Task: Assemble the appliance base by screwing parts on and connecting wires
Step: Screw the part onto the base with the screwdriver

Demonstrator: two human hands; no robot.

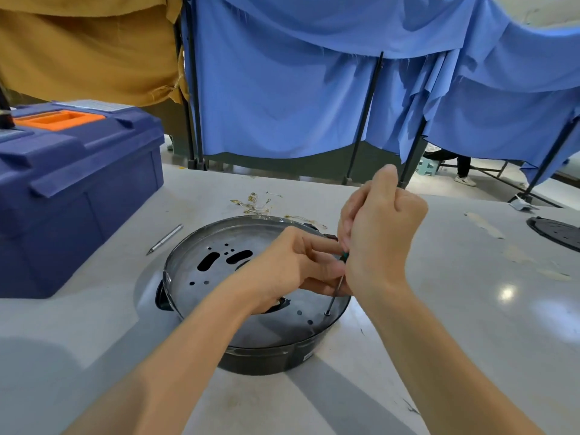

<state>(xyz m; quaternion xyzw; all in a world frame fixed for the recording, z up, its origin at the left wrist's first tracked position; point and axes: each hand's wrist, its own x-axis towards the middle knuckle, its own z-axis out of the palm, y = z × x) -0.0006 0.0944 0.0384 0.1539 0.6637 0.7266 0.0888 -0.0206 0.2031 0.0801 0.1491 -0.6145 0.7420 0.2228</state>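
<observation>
Both the left hand (pixel 293 265) and right hand (pixel 381 233) close their fingers (pixel 323 246) on a screwdriver (pixel 335 295), its tip inside the appliance base (pixel 266 335).

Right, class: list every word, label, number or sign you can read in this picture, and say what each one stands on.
No text here can be read.
White paper label on the lid of the blue plastic toolbox: printed lines, too blurred to read.
Small white sticker on the side wall of the round dark metal appliance base: too small to read.
</observation>
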